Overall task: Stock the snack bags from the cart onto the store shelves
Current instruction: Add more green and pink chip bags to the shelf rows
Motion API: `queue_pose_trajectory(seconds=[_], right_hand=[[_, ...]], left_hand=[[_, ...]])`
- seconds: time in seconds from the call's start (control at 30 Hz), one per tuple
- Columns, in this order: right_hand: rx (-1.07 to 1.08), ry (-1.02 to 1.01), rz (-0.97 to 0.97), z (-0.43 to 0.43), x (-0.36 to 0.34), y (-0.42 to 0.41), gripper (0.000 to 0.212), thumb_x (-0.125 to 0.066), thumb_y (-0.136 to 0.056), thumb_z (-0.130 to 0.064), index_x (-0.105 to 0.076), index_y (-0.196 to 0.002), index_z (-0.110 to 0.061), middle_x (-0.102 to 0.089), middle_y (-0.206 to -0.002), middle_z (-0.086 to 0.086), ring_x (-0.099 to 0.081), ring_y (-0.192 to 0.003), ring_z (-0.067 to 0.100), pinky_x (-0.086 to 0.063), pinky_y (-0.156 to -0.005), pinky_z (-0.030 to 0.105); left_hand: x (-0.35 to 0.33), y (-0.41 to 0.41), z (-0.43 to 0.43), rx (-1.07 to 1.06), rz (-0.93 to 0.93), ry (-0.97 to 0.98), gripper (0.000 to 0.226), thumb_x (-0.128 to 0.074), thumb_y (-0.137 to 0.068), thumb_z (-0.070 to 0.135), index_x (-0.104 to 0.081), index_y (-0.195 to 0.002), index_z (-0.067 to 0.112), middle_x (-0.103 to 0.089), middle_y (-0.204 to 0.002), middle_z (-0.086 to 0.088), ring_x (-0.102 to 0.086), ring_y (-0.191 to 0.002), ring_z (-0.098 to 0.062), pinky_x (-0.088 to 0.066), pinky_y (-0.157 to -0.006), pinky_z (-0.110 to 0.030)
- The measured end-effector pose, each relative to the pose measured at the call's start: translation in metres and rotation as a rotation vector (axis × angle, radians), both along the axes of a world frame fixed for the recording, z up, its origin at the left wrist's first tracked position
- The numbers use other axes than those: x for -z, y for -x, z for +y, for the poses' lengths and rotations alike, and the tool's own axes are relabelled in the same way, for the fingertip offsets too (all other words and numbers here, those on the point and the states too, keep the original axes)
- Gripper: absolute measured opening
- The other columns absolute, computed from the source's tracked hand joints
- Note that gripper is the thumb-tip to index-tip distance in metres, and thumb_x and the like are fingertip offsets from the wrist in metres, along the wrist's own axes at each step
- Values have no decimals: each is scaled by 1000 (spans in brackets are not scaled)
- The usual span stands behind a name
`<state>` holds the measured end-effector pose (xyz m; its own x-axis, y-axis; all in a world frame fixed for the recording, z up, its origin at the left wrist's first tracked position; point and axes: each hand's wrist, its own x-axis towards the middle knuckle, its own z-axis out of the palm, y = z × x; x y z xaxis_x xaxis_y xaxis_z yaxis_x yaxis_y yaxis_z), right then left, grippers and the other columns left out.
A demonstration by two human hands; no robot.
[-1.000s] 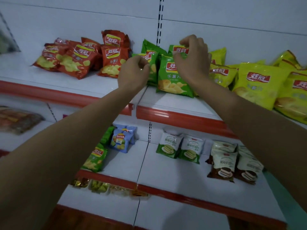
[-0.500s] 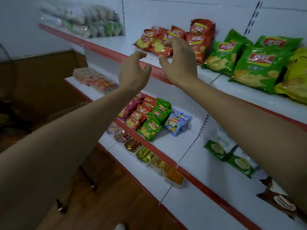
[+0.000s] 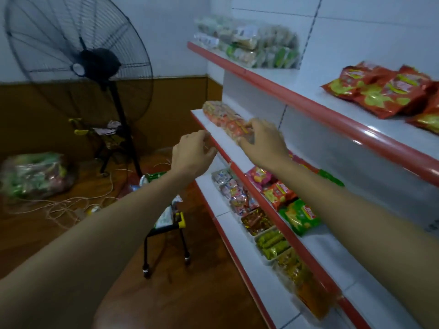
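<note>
Left hand (image 3: 193, 154): raised at middle-shelf height, back of the hand to the camera, fingers loosely curled. Grip half wide, empty. It hangs in air just left of the red front edge of the middle shelf (image 3: 222, 144), not touching it.

Right hand (image 3: 263, 144): same height, over the middle shelf, fingers spread and bent down. Grip half wide, nothing seen in it. Fingertips overlap the near end of the orange packs (image 3: 222, 116) lying along that shelf; contact can't be told, the frame is blurred.

Both your forearms run in from the near corners, the right one crossing over the lower shelves.

Snack bags (image 3: 155, 175): green and white ones show in the cart (image 3: 177, 223) below your left forearm, partly hidden by it. The cart has a black frame, a yellow corner and castors, and stands on the wood floor (image 3: 59, 245) just left of the shelf unit.

Edges: the red lip of the top shelf (image 3: 297, 96) juts out above your right hand. Red chip bags (image 3: 384, 91) lie on it far right. The lower shelves are packed along their fronts.

Room: bare white shelf surface beside the orange packs under your right hand. Open floor near left. Far left are a standing fan (image 3: 95, 65), loose cords (image 3: 71, 205) and a clear sack of goods (image 3: 33, 174).
</note>
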<state>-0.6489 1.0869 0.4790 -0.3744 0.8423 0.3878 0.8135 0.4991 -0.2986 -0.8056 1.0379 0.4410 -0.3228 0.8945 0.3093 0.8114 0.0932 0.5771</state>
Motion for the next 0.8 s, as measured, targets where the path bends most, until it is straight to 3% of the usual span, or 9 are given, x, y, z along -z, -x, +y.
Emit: queue_pose_trajectory(seconds=[0.17,0.4,0.63,0.8], right_hand=[[-88,83,-27,21,30,105,36,-55,-92,-35,-55,-121,-15,-57,-126,7,-49,-119,27,-37,-102,40],[-131,286,-116,38,101,213,40,-54,-92,-39,-53,-126,-16,-56,-128,7,-49,-120,28,-37,-102,41],[-136,426,-195,67,176,252,34,-54,-93,-37,-55,-120,-17,-58,-122,7,-50,-116,28,-38,-97,39],[-109,605,-135,100,229,259,29,-55,-93,-34,-58,-115,-16,-61,-115,7,-56,-105,26,-47,-88,40]], left_hand=[[26,115,3,-79,37,115,44,-53,-93,35,-46,-134,20,-52,-136,-2,-44,-127,-24,-40,-103,-44],[82,223,-3,-90,-28,263,45,-53,-93,37,-46,-133,19,-56,-128,-3,-52,-117,-25,-46,-95,-48],[141,267,14,-98,-86,398,44,-52,-95,34,-45,-135,16,-52,-136,-4,-50,-122,-25,-44,-96,-45],[179,282,46,-125,-186,464,40,-51,-95,25,-48,-132,11,-57,-129,-10,-56,-112,-28,-46,-87,-36]])
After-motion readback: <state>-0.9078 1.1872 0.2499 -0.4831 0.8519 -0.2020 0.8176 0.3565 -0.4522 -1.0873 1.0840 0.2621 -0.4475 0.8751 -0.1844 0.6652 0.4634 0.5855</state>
